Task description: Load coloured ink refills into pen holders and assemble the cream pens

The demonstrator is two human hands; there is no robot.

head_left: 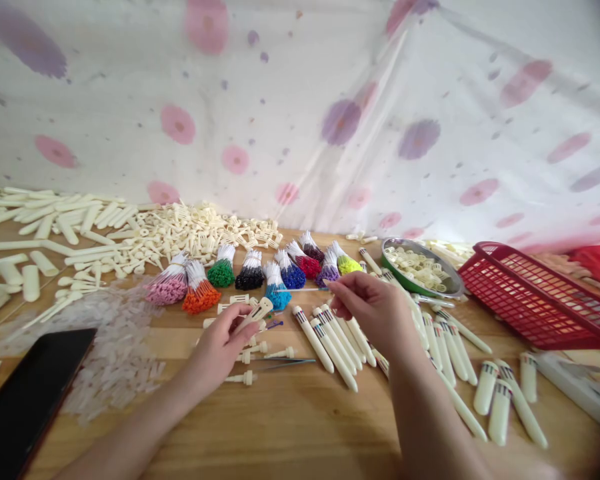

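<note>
Pens: a row of cream pens (314, 340) with coloured sliders at their tops lies on the desk (290, 427) between the two hands, and more pens (447, 350) lie beyond the right forearm; these look put together, or close to it.
Short bodies: a few stubby pieces with sliders (501, 413) lie near the red basket (535, 313), seemingly part-built.
Left hand: the left hand (225, 337) is closed, thumb and fingers clamped on a cream slotted piece (259, 312), which is held tilted above the desk; whether anything already sits in its slots is too small to tell.
Right hand: the right hand (367, 303) has its fingertips together, pinching a thin rod (305, 289) by one end; the rod points toward the left hand, apart from the slotted piece.
Piece in work: judged from this gap, that rod is not yet fitted.
Coloured bundles: pink (166, 283), orange, green, black, light blue, dark blue, red, dark, purple and yellow bunches stand behind the hands, all plentiful.
Loose stock: bare barrels (63, 213), a heap of small cream parts (195, 227) and clear bits (110, 347) suggest far more left than done.
</note>
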